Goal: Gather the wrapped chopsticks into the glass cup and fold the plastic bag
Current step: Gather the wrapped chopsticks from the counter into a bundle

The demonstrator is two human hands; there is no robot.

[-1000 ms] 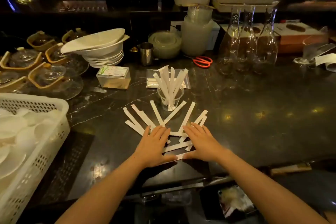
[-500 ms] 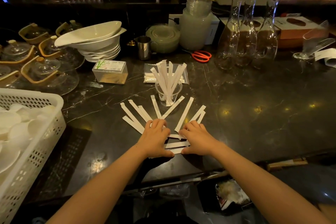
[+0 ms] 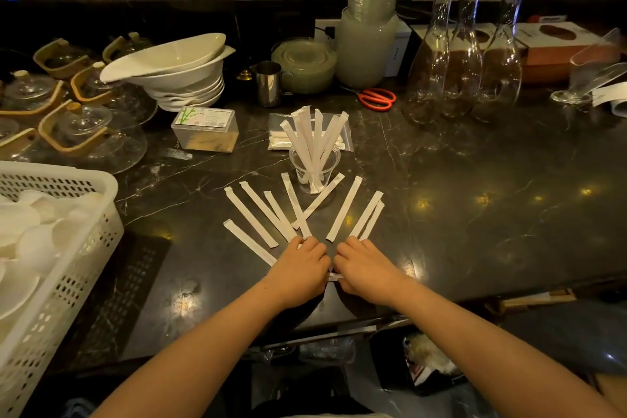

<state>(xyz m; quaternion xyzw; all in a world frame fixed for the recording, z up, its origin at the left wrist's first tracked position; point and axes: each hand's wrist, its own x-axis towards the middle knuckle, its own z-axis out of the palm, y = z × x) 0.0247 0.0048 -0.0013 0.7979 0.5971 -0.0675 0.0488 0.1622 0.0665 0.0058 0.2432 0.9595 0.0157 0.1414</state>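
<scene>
Head view: I see my left hand (image 3: pixel 300 270) and right hand (image 3: pixel 364 270) curled over loose wrapped chopsticks (image 3: pixel 344 209) fanned ahead of them; beyond, the glass cup (image 3: pixel 314 170) is part-filled, the plastic bag (image 3: pixel 278 132) unfolded.

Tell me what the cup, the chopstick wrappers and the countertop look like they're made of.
Cup: clear glass or plastic; you see through it.
Wrappers: matte white paper, apparently, flat and creased.
Countertop: polished dark stone, probably marble, with pale veins and lamp reflections.

Your 9 o'clock: white plastic basket (image 3: pixel 101 214) of white dishes.
Your 11 o'clock: stacked white bowls (image 3: pixel 183 78), glass teapots (image 3: pixel 84 132).
Your 12 o'clock: steel cup (image 3: pixel 268 83), orange scissors (image 3: pixel 377 99).
Your 1 o'clock: three glass carafes (image 3: pixel 464 61).
</scene>
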